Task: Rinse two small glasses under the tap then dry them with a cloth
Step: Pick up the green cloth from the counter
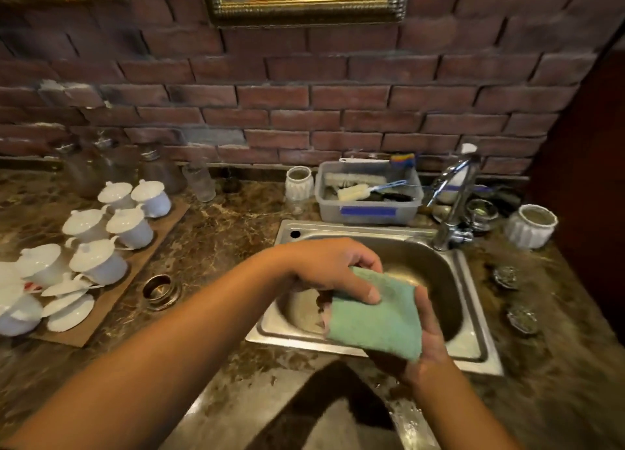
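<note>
Both hands meet over the sink (355, 228), a stainless steel bowl with rounded corners and a flat rim. The left hand (331, 267) grips the cloth (375, 321) from above, fingers curled over its top edge and thumb pressed flat on its face. The right hand (429, 334) cups the cloth from below, fingertips wrapped round its right edge. The cloth is green, soft and nappy, folded to a rough square; whether it wraps anything cannot be told. Right of the sink, on the brown marbled stone counter (220, 230), stand two small cut-pattern glasses, the far glass (506, 277) and the near glass (522, 319), apart from each other and from the hands. The chrome tap (455, 199) rises at the sink's back right corner. Behind the sink a translucent plastic tub (368, 211) carries a strip of blue tape with no legible writing. At left, glossy white cups (130, 228) sit on a brown board (159, 226). The wall (338, 94) is rough red brick.
</note>
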